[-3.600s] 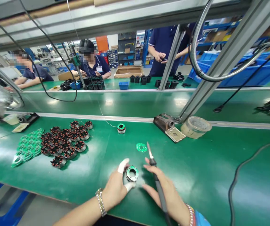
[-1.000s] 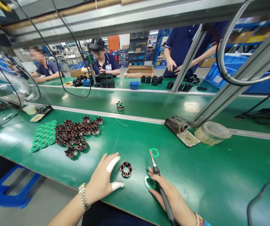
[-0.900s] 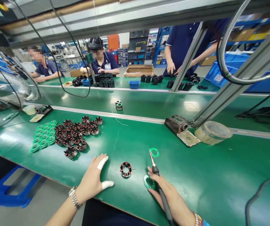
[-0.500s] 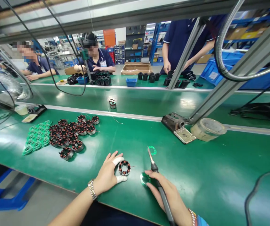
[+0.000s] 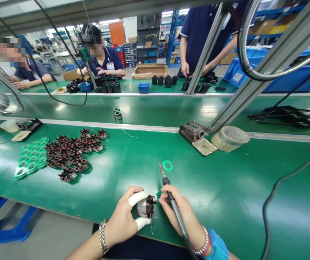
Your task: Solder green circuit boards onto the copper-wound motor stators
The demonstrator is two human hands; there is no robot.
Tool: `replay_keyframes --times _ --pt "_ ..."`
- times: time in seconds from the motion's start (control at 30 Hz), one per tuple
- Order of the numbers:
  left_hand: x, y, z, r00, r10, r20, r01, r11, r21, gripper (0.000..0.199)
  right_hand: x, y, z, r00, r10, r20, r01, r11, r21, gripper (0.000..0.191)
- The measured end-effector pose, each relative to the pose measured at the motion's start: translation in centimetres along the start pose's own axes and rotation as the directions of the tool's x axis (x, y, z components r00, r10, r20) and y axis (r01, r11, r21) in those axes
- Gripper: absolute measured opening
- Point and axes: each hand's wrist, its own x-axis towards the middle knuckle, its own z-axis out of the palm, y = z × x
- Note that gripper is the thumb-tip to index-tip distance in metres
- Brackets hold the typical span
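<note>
My left hand (image 5: pixel 123 216), with white wraps on two fingers, is shut on a copper-wound motor stator (image 5: pixel 145 206) lying on its side just above the green bench. My right hand (image 5: pixel 178 213) grips a soldering iron (image 5: pixel 177 220), its bare tip (image 5: pixel 160 165) pointing away from me. A green ring circuit board (image 5: pixel 158 195) sits between the stator's end and my right fingers; I cannot tell whether it touches the stator. A second green ring board (image 5: pixel 167 165) lies on the bench beyond my hands.
Several stators (image 5: pixel 70 151) and stacked green ring boards (image 5: pixel 31 159) lie left of my hands. An iron stand (image 5: pixel 194 131) and a round container (image 5: pixel 229 138) sit at the bench's far edge. Beyond, co-workers (image 5: pixel 103 57) work at another green bench.
My left hand has lifted the stator off the bench and tipped it sideways. The green ring has moved from the bench to beside the stator, and my hands have come closer together.
</note>
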Motion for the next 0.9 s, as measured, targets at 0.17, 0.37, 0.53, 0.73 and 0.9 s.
replay_keyframes --times 0.17,0.37,0.53,0.73,0.9 --pt "0.1 0.8 0.3 0.998 0.046 0.037 -0.047 0.999 0.018 0.051 -0.7 0.1 0.4 0.996 -0.082 0.047 0.086 0.991 -0.099 0.016" --pt "0.5 0.0 -0.7 0.996 0.013 0.087 -0.01 0.999 -0.04 0.05 -1.2 0.9 -2.6 0.993 -0.121 0.006 0.121 0.988 -0.098 0.011" --pt "0.7 -0.9 -1.1 0.995 -0.035 0.092 0.041 0.998 -0.057 0.046 -2.0 1.7 -5.5 0.984 -0.172 0.037 0.174 0.984 -0.048 0.017" --pt "1.4 -1.1 -1.1 0.99 -0.017 0.143 0.032 0.994 -0.103 0.046 -2.1 1.5 -6.0 0.999 -0.027 0.031 0.027 1.0 0.003 0.015" --pt "1.4 -1.4 -1.0 0.988 -0.036 0.153 0.053 0.993 -0.106 0.047 -1.9 1.4 -5.5 0.996 0.029 0.09 -0.033 0.998 0.045 0.015"
